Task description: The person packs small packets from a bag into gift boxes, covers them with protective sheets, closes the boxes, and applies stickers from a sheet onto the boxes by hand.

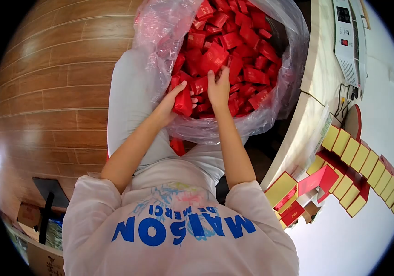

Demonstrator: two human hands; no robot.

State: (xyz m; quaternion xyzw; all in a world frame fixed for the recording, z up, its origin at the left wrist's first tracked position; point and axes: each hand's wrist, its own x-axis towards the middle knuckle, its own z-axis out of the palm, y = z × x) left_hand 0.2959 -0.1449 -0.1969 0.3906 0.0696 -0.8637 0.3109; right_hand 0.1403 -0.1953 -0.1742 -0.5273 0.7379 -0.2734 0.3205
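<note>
A large clear plastic bag (263,120) stands between my knees, full of small shiny red packets (252,73). My left hand (171,99) is closed around red packets (182,102) at the bag's near left rim; I cannot tell how many it holds. Over the middle of the pile, my right hand (219,87) pinches a red packet (214,59) between thumb and fingers. The packet's lower edge meets the fingertips, and its flat face is turned up. Another red packet (177,146) shows below the bag, between my thighs.
On the right runs a pale counter (293,124). Yellow and red boxes (351,154) stand in rows on a white surface (367,230). A white machine (348,46) with a red switch and cables (342,103) lies beyond. Left is a wooden floor (54,92), with cardboard boxes (45,257) behind.
</note>
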